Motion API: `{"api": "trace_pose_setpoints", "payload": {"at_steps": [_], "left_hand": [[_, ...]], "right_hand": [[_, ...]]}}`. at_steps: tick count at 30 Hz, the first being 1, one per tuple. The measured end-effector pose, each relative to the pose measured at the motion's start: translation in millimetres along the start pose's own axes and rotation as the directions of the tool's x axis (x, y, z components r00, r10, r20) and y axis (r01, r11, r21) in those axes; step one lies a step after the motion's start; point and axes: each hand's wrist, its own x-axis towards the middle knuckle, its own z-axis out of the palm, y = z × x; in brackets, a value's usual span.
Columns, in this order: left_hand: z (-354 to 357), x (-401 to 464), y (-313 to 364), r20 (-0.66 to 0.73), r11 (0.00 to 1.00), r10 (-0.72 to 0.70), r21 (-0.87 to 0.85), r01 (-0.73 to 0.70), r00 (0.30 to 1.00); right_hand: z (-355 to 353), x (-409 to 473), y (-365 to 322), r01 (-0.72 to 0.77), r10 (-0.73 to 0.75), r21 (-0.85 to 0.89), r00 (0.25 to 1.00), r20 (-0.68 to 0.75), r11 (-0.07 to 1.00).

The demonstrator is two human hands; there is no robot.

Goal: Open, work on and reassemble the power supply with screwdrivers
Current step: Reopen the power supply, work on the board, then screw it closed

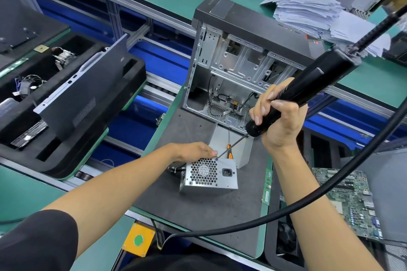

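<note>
- Power supply: small silver metal box with honeycomb fan grille [208,175], stands on the dark grey work mat [193,202], just in front of the open silver computer case [237,68].
- Left hand [193,152] rests on its top rear edge, fingers curled over; probably steadies it against driver pressure.
- Right hand [277,116] grips the black corded electric screwdriver [295,92]; bit tip meets upper grille corner.
- Orange-handled manual screwdriver [229,149] lies behind, near.
- Screw head too small to confirm; cable bundle at the left side half hidden.
</note>
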Motion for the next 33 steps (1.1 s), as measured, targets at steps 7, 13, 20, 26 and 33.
{"api": "trace_pose_setpoints", "payload": {"at_steps": [7, 13, 20, 26, 33], "left_hand": [[-1, 0, -2, 0.003, 0.999, 0.034, 0.001, -0.034, 0.999], [-2, 1, -3, 0.005, 0.999, 0.051, -0.011, -0.051, 0.999], [-3, 1, -4, 0.002, 0.998, 0.062, -0.028, -0.062, 0.998], [-5, 0, -3, 0.005, 0.998, 0.058, -0.014, -0.058, 0.998], [-7, 3, -6, 0.013, 0.999, 0.054, -0.008, -0.054, 0.998]], "right_hand": [[2, 0, 1, 0.005, -0.004, -0.019, 1.000, 0.023, 1.000], [12, 1, 2, 0.021, -0.020, -0.025, 0.999, 0.025, 0.999], [15, 5, 1, 0.097, -0.096, -0.093, 0.995, 0.016, 0.991], [20, 7, -2, 0.093, -0.091, -0.065, 0.995, 0.033, 0.994], [25, 10, -6, 0.074, -0.078, -0.096, 0.996, -0.045, 0.993]]}}
